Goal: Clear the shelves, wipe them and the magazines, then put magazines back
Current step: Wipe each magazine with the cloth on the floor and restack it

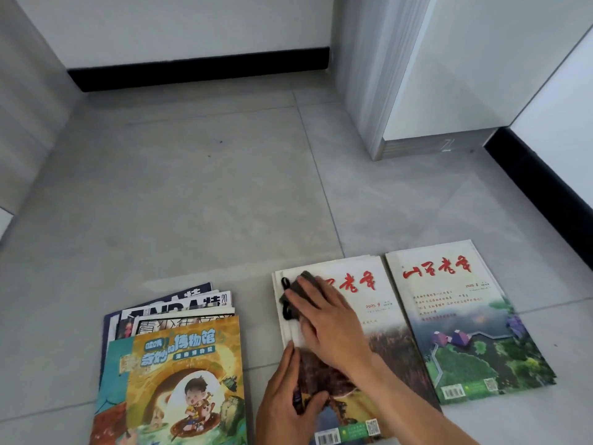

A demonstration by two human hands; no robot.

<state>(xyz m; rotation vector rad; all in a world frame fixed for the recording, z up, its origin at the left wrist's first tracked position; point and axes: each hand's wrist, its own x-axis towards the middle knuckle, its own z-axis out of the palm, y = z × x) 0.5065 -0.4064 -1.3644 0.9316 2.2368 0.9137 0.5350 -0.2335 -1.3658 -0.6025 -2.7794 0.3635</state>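
The right hand (327,319) lies palm down with its fingers (296,298) stretched flat and pointing up-left, its forearm running in from the lower right, while the left hand (288,403) sits just below it, fingers straight, thumb spread to the right.

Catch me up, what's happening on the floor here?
A person is wiping magazines on the tiled floor. The right hand presses a dark grey cloth on the cover of the middle magazine, which tops a small stack, while the left hand steadies its lower left edge. A matching magazine lies just to the right, and a fanned pile topped by a cartoon-cover magazine waits on the left.
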